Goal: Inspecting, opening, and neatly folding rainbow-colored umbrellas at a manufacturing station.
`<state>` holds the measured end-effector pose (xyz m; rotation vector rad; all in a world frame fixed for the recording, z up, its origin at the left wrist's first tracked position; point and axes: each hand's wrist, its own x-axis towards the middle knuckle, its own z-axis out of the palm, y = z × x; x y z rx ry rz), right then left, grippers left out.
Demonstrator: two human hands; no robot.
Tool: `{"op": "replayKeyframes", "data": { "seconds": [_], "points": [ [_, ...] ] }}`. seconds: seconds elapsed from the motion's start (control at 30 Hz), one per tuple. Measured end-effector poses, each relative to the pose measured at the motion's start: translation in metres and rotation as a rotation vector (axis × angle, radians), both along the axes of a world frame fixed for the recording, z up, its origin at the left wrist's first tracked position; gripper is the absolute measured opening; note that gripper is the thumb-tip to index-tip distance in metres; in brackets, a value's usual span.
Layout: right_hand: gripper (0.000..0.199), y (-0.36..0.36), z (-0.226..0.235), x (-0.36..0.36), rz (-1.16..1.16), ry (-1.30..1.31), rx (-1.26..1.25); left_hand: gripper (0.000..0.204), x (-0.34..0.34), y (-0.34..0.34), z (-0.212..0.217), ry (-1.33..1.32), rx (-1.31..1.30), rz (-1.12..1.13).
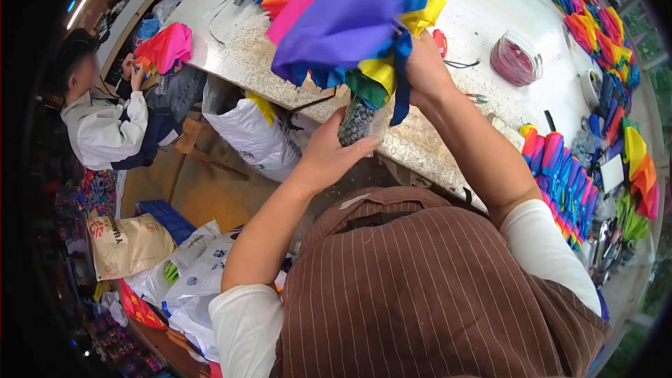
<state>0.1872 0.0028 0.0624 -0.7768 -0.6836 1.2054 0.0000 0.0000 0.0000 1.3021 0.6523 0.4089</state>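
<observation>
A partly folded rainbow umbrella (343,24) is held up over the table's near edge, its purple, pink, blue, green and yellow panels hanging loose. Its lower end, wrapped in bubble wrap (357,122), points down toward me. My left hand (327,148) is closed round that wrapped end, the thumb stretched along the near side. At the umbrella's right side, my right hand (425,70) grips the gathered fabric beside a dark blue strap (401,77). The right fingertips are mostly hidden by cloth.
On the worn white table (490,108) are a clear tub (516,59), a red round item (439,42) and a row of folded rainbow umbrellas (560,175) at right. A seated person (105,119) handles pink-red fabric at left. White sacks (248,129) stand below the edge.
</observation>
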Motion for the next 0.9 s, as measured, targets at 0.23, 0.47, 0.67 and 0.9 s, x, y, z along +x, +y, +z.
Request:
{"op": "replayKeyframes", "data": {
  "seconds": [0.23, 0.47, 0.67, 0.9],
  "points": [
    [0.054, -0.029, 0.018, -0.019, -0.177, -0.792, 0.077, 0.042, -0.002, 0.001, 0.012, -0.104, 0.056, 0.177],
    [0.048, -0.086, -0.052, -0.011, 0.064, -0.540, -0.091, 0.045, -0.007, -0.003, 0.037, -0.735, -0.523, -0.317],
    [0.045, -0.115, -0.064, 0.016, 0.097, -0.505, -0.161, 0.027, -0.008, 0.024, 0.067, -0.285, 0.064, -0.030],
    [0.044, -0.117, -0.035, 0.013, 0.196, -0.679, -0.114, 0.014, 0.028, 0.047, 0.132, -0.395, -0.028, -0.045]
  ]
}}
